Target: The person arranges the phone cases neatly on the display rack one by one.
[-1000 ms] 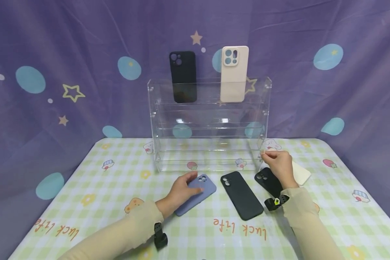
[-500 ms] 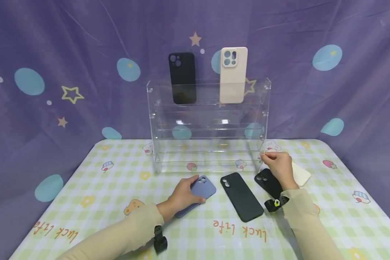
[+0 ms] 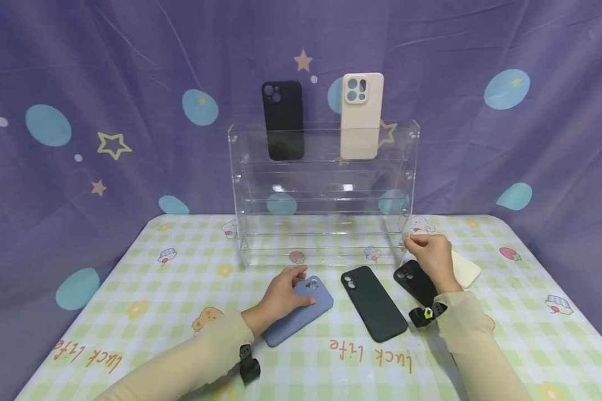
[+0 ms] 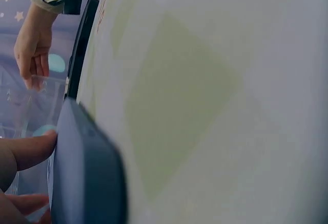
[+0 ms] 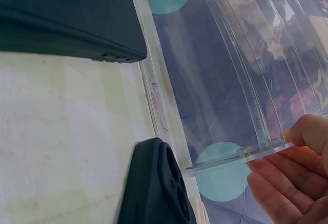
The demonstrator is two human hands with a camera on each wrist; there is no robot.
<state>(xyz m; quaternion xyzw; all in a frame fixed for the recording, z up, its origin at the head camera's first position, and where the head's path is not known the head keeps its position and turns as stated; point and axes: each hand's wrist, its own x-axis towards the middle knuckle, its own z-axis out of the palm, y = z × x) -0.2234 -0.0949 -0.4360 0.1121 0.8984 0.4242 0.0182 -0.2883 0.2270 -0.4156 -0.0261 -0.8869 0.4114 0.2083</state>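
left fingers (image 3: 292, 273) touch one blue case (image 3: 301, 318); three black cases (image 3: 373, 303), two pale cases (image 3: 361, 133).

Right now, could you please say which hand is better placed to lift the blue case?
Likely the left hand: it touches the blue case, while the right hand pinches the clear rack.

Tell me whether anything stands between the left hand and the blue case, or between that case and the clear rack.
Nothing visible stands between the left hand and the blue case: they touch. Between the case and the rack, only tablecloth and that hand's fingers show in the head view.
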